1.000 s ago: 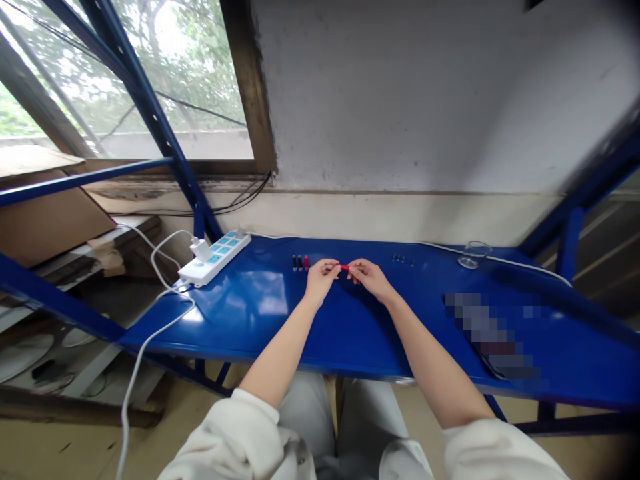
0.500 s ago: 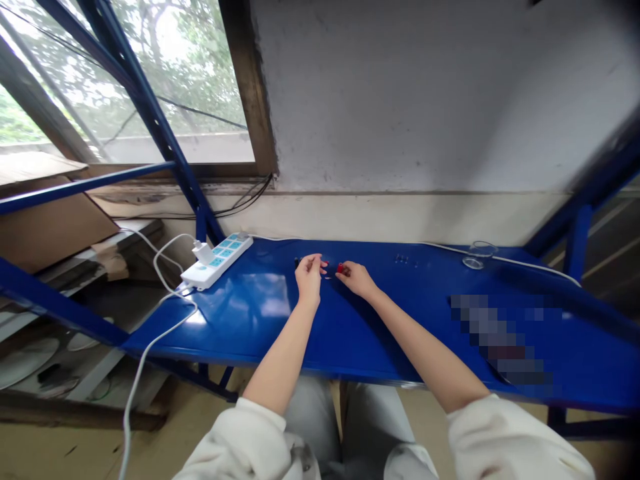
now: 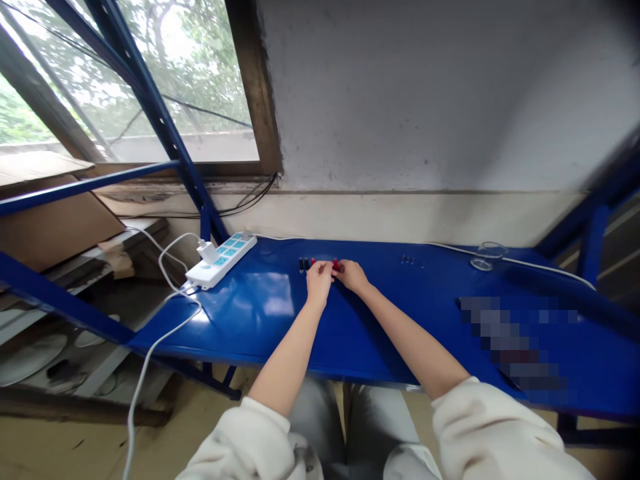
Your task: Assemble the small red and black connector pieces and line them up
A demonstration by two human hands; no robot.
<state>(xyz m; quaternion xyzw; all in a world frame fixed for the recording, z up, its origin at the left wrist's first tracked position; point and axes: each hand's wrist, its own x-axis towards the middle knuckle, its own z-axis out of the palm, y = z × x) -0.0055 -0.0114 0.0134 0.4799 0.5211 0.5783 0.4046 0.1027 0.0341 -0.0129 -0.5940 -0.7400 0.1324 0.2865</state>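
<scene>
Over the blue table (image 3: 260, 333), my left hand (image 3: 320, 278) has its fingers pressed together; whatever they hold is too small to make out. Close on its right, my right hand (image 3: 350, 275) pinches a small red piece (image 3: 335, 264) between thumb and fingertips. The fingertips of both hands nearly meet. Two small black pieces (image 3: 304, 265) stand side by side just left of my left hand, and another red piece (image 3: 313, 261) shows beside them, partly behind that hand.
A white power strip (image 3: 223, 260) with a plug lies at the back left, its cable hanging over the table edge. Several tiny parts (image 3: 408, 259) lie right of my hands. A clear round item (image 3: 481, 265) sits back right, and a pixelated area covers the right side.
My left hand has moved right, closer to my right hand, and its fingers have closed in. The black pieces and a red piece beside it now show more fully.
</scene>
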